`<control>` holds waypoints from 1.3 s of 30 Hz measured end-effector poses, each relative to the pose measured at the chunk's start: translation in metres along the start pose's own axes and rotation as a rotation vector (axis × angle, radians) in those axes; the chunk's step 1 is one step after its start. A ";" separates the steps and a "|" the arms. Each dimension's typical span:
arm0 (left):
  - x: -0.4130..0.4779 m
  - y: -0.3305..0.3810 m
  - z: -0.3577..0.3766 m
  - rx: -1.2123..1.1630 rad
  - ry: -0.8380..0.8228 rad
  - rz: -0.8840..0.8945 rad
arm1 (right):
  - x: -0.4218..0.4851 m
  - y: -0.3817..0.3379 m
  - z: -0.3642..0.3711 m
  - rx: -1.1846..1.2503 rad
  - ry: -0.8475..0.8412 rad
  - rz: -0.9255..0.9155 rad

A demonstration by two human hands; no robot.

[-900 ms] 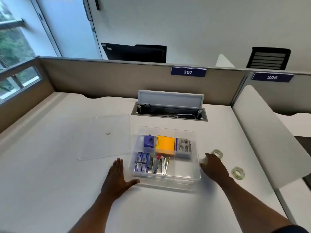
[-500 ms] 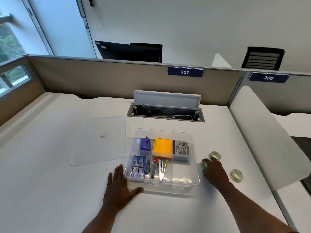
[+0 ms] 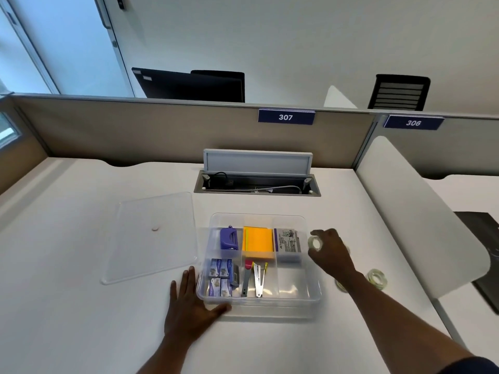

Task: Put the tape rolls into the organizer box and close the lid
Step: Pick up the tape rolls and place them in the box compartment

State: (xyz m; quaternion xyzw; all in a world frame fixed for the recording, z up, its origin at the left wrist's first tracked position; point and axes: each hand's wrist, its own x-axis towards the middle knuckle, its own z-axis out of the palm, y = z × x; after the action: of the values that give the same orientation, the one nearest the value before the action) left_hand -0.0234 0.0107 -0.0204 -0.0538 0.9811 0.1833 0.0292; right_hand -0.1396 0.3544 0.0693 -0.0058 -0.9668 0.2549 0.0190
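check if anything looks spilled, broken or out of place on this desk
Nothing looks spilled or damaged. The organizer box sits square with its contents tidy. Its lid lies flat to the left, and tape rolls remain on the desk, with one roll in the right hand.

White desk, mine: clear organizer box, its lid flat to the left, two tape rolls right, my left hand flat beside the box.
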 end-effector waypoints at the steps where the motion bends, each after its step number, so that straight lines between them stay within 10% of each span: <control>1: 0.001 0.000 -0.001 -0.007 0.004 -0.001 | 0.002 -0.008 -0.002 0.012 -0.041 -0.024; 8: -0.001 0.001 -0.005 -0.044 0.023 0.009 | 0.001 -0.040 0.013 -0.142 -0.403 -0.155; 32: -0.002 0.000 -0.003 -0.056 0.045 0.033 | -0.040 -0.050 0.053 -0.229 -0.282 -0.148; 39: -0.001 -0.001 -0.002 -0.053 0.042 0.024 | -0.037 -0.045 0.033 -0.170 0.174 -0.142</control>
State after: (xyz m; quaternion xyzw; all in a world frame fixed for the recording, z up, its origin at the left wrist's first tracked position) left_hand -0.0223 0.0092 -0.0191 -0.0465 0.9770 0.2082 0.0048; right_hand -0.1036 0.2981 0.0619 0.0389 -0.9775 0.1689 0.1201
